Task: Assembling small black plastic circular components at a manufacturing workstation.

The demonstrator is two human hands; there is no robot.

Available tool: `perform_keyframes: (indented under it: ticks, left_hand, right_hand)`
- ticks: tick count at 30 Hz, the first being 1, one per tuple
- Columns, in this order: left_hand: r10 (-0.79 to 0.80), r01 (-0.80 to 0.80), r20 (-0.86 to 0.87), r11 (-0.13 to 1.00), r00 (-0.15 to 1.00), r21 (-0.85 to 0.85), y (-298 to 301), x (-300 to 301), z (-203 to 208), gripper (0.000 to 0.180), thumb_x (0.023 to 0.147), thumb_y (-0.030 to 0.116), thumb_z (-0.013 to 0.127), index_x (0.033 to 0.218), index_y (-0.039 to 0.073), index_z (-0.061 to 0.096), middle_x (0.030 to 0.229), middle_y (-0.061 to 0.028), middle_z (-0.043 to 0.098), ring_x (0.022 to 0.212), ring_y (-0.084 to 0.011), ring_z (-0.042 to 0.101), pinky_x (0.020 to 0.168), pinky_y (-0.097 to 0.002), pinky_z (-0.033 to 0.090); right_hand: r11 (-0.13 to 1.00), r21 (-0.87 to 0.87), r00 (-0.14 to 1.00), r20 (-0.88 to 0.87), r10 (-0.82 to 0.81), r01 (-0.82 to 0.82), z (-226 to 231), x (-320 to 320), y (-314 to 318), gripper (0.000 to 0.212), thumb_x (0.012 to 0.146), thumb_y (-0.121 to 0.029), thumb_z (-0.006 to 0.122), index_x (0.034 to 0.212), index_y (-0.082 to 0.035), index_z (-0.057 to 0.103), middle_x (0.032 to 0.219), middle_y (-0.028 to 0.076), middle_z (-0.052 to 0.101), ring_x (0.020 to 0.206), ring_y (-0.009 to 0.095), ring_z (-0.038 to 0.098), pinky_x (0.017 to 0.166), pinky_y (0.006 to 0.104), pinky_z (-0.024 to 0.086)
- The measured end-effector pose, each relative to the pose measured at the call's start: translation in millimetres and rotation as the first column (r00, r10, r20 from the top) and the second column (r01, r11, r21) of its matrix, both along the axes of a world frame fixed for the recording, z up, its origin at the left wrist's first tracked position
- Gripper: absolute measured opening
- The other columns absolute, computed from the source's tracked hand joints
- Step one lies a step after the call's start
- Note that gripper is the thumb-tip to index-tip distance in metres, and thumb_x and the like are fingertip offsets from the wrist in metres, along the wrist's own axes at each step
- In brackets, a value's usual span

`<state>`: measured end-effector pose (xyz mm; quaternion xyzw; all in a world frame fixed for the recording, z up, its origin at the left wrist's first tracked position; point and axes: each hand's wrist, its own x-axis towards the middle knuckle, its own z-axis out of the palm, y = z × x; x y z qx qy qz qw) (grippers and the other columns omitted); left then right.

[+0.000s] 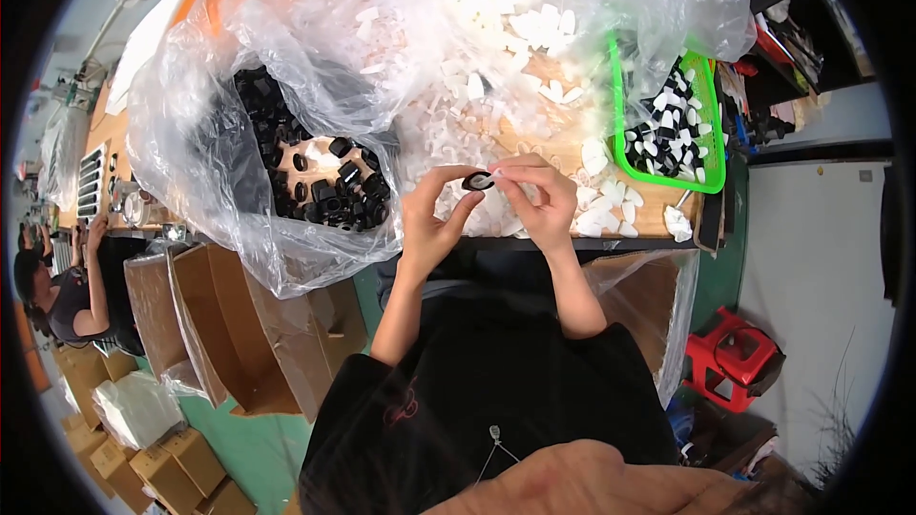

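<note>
Both hands, left hand (pixel 431 215) and right hand (pixel 542 198), pinch black cap (pixel 477 181) between them.

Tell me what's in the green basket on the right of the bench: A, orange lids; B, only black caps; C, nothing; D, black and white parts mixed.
D: the green basket holds white pieces scattered among black ones, while the black caps alone sit in the clear bag on the left.
</note>
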<state>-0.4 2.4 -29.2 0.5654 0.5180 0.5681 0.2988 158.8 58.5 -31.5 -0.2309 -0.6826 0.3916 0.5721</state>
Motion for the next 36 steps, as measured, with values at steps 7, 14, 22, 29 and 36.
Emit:
perform_keyframes:
  ticks: [7, 14, 22, 29, 36]
  left_hand:
    - [0.022, -0.021, -0.075, 1.000, 0.997, 0.016, -3.4, -1.4, 5.8, 0.030, 0.078, 0.000, 0.077, 0.106, 0.000, 0.066, 0.100, -0.0129, 0.070, 0.090, -0.0274, 0.069, 0.080, -0.0325, 0.052]
    - [0.037, -0.031, -0.098, 0.998, 0.995, 0.060, -3.8, 2.5, 4.4, 0.030, 0.078, -0.001, 0.076, 0.106, 0.001, 0.067, 0.100, -0.0125, 0.070, 0.091, -0.0272, 0.068, 0.081, -0.0334, 0.053]
    - [0.027, -0.022, -0.077, 0.998, 0.997, 0.060, -6.3, 1.7, 7.5, 0.030, 0.078, -0.001, 0.076, 0.107, 0.001, 0.067, 0.102, -0.0126, 0.071, 0.092, -0.0267, 0.069, 0.081, -0.0326, 0.053]
    - [0.020, -0.013, -0.083, 0.996, 0.996, 0.083, -4.7, 5.1, 6.6, 0.032, 0.078, -0.002, 0.076, 0.108, 0.001, 0.067, 0.103, -0.0122, 0.070, 0.092, -0.0264, 0.068, 0.081, -0.0330, 0.054]
    - [0.061, -0.052, -0.168, 0.997, 0.984, 0.057, -7.5, -4.2, 3.2, 0.032, 0.077, -0.003, 0.076, 0.107, 0.000, 0.067, 0.101, -0.0126, 0.070, 0.092, -0.0261, 0.067, 0.081, -0.0323, 0.052]
  right_hand:
    - [0.958, 0.265, 0.955, 0.240, -0.176, 0.110, 12.2, -1.3, -2.4, 0.024, 0.079, 0.008, 0.072, 0.098, -0.005, 0.068, 0.099, 0.009, 0.070, 0.086, 0.026, 0.066, 0.075, 0.0332, 0.054]
    - [0.930, 0.337, 0.918, 0.303, -0.257, 0.149, 18.5, 0.1, -6.9, 0.025, 0.074, 0.008, 0.073, 0.095, -0.006, 0.070, 0.097, 0.006, 0.068, 0.088, 0.027, 0.064, 0.074, 0.0340, 0.053]
    - [0.937, 0.311, 0.919, 0.300, -0.256, 0.159, 20.3, -2.2, -9.7, 0.024, 0.074, 0.008, 0.070, 0.093, -0.006, 0.070, 0.098, 0.006, 0.067, 0.089, 0.027, 0.062, 0.074, 0.0340, 0.052]
    - [0.935, 0.326, 0.907, 0.339, -0.252, 0.138, 18.7, 3.3, -13.1, 0.023, 0.075, 0.006, 0.067, 0.094, -0.005, 0.071, 0.104, 0.010, 0.063, 0.089, 0.029, 0.060, 0.075, 0.0352, 0.051]
    - [0.980, -0.154, 0.944, 0.323, -0.070, 0.125, 17.8, 19.6, -6.7, 0.011, 0.089, -0.002, 0.065, 0.099, 0.001, 0.068, 0.107, 0.011, 0.064, 0.087, 0.018, 0.061, 0.076, 0.0302, 0.050]
